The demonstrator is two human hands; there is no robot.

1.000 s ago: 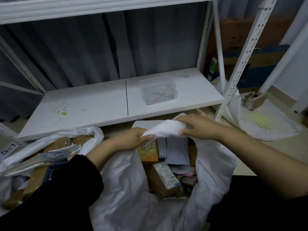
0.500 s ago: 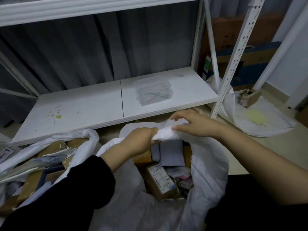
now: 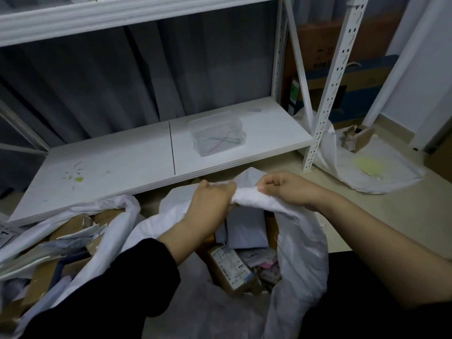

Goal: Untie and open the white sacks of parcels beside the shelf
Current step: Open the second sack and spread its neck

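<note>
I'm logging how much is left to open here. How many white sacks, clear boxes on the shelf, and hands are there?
White sacks: 3, left, middle, right
Clear boxes: 1
Hands: 2, left, right, both gripping the middle sack
Total: 6

Head view, forward and down, near shelf (image 3: 110, 167), edges seemingly warped

White sack (image 3: 300, 243), brown cardboard parcels (image 3: 230, 270), white shelf (image 3: 117, 162), grey curtain (image 3: 146, 77), black sleeves (image 3: 105, 297).
</note>
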